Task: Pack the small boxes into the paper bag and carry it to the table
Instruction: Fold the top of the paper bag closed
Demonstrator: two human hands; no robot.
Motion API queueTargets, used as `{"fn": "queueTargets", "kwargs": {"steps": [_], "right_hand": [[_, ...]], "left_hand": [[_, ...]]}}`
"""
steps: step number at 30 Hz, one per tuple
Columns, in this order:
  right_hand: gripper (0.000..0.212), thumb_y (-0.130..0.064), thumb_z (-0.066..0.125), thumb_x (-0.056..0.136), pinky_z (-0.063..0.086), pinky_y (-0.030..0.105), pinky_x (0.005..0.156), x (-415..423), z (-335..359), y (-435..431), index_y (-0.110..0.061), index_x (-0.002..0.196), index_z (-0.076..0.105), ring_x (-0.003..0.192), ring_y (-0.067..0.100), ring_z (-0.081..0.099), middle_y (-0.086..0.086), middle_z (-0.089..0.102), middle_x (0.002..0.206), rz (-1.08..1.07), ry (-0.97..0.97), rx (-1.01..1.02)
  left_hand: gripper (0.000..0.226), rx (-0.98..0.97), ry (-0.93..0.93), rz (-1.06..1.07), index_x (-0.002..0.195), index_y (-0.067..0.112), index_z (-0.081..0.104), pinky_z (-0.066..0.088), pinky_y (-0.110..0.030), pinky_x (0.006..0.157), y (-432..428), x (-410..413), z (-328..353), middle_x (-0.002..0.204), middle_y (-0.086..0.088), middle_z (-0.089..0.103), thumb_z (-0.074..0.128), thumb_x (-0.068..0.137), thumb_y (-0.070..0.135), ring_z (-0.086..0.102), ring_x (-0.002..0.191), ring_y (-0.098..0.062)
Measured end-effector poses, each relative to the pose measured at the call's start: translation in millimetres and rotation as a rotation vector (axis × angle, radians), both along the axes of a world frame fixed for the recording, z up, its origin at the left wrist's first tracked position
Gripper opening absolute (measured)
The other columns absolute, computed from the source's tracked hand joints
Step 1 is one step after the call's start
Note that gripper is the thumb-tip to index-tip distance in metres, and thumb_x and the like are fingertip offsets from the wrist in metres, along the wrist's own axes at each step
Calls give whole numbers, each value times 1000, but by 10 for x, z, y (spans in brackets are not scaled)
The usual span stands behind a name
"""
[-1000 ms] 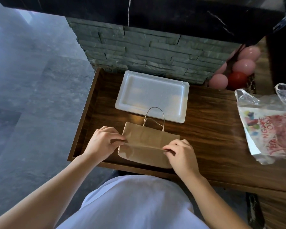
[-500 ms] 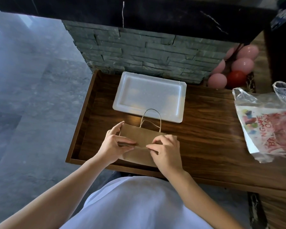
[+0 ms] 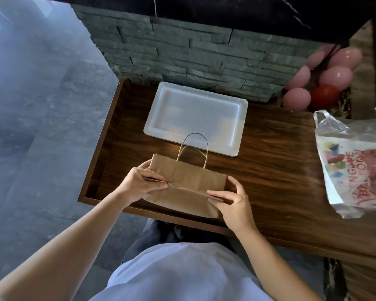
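Observation:
A brown paper bag (image 3: 187,181) lies flat and folded on the wooden counter (image 3: 269,170), its twine handles pointing away from me toward a white tray. My left hand (image 3: 139,183) pinches the bag's left side at the crease. My right hand (image 3: 232,200) pinches the fold at the bag's right side, thumb and fingers on the paper. No small boxes are visible.
A white foam tray (image 3: 195,116) sits beyond the bag against a grey stone wall (image 3: 182,51). A clear plastic bag with red print (image 3: 356,166) lies at the right. Pink and red balloons (image 3: 326,83) hang at the back right. The counter has a raised left rim.
My hands have spread apart from the bag's middle to its left and right sides along the crease. The bag now shows wider and flatter.

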State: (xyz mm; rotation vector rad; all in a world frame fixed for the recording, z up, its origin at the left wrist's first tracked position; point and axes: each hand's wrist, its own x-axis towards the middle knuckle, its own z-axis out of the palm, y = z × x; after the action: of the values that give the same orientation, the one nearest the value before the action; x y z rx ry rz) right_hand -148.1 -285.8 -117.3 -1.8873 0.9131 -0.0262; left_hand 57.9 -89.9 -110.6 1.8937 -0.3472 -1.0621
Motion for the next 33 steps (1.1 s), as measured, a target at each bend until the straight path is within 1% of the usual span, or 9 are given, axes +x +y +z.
{"fn": "queueTargets", "kwargs": {"steps": [2, 5, 10, 15, 19, 23, 26, 28, 33], "right_hand": [[37, -17, 82, 70, 34, 35, 110, 0, -29, -41, -51, 80, 71, 131, 7, 31, -11, 35, 147, 5, 25, 117], [29, -20, 84, 66, 35, 38, 111, 18, -61, -110, -43, 81, 77, 129, 2, 35, -16, 36, 147, 21, 7, 252], [25, -35, 79, 60, 45, 34, 104, 18, -93, -181, -36, 85, 79, 118, -10, 46, -24, 46, 132, 22, -24, 407], [22, -38, 75, 68, 45, 23, 97, 92, -123, -244, -35, 89, 78, 117, -15, 45, -31, 46, 128, 37, -62, 431], [20, -33, 74, 71, 46, 28, 98, 168, -145, -249, -27, 89, 79, 122, 1, 49, -18, 51, 133, -18, -103, 456], [21, -38, 74, 66, 43, 23, 95, 164, -163, -216, -29, 85, 79, 114, -17, 48, -23, 51, 129, -80, -101, 478], [27, -42, 76, 64, 46, 29, 96, 182, -136, -185, -25, 85, 79, 116, 1, 55, -13, 55, 132, -156, -123, 514], [27, -43, 77, 63, 48, 34, 95, 217, -66, -147, -23, 83, 78, 117, 16, 58, -5, 59, 130, -209, -145, 547], [21, -41, 72, 69, 52, 33, 76, 455, 284, 116, -23, 82, 73, 100, 24, 62, -4, 75, 92, -215, -187, 608]], "left_hand": [[18, -34, 85, 6, 81, 15, 82, 56, -17, 72, 10, 16, -14, 113, 23, 61, 86, 63, 15, 57, 108, -8], [20, 7, 117, -33, 84, 20, 82, 57, -21, 77, 20, 81, -10, 110, 26, 61, 86, 65, 14, 57, 110, -10], [24, 28, 102, -2, 86, 25, 82, 58, -25, 85, 60, 136, -34, 134, 18, 53, 85, 67, 12, 58, 115, -12], [25, -4, 110, 36, 87, 21, 82, 56, -35, 92, 84, 139, -37, 136, 18, 52, 85, 63, 19, 53, 121, -12], [26, -75, 138, 95, 88, 14, 82, 55, -35, 93, 115, 178, -54, 137, 10, 55, 84, 62, 14, 55, 123, -13], [21, -107, 108, 90, 86, 14, 82, 56, -30, 89, 142, 170, -86, 135, 13, 55, 83, 64, 14, 55, 122, -12], [20, -176, 85, 130, 87, 13, 81, 55, -18, 80, 163, 133, -104, 132, 17, 54, 82, 67, 16, 54, 122, -7], [22, -233, 111, 182, 88, 14, 81, 56, -19, 77, 198, 99, -104, 131, 19, 53, 80, 67, 21, 54, 122, -5], [20, -403, 217, 362, 87, 13, 81, 57, -30, 78, 487, -45, -3, 143, 6, 51, 81, 68, 20, 53, 126, -7]]}}
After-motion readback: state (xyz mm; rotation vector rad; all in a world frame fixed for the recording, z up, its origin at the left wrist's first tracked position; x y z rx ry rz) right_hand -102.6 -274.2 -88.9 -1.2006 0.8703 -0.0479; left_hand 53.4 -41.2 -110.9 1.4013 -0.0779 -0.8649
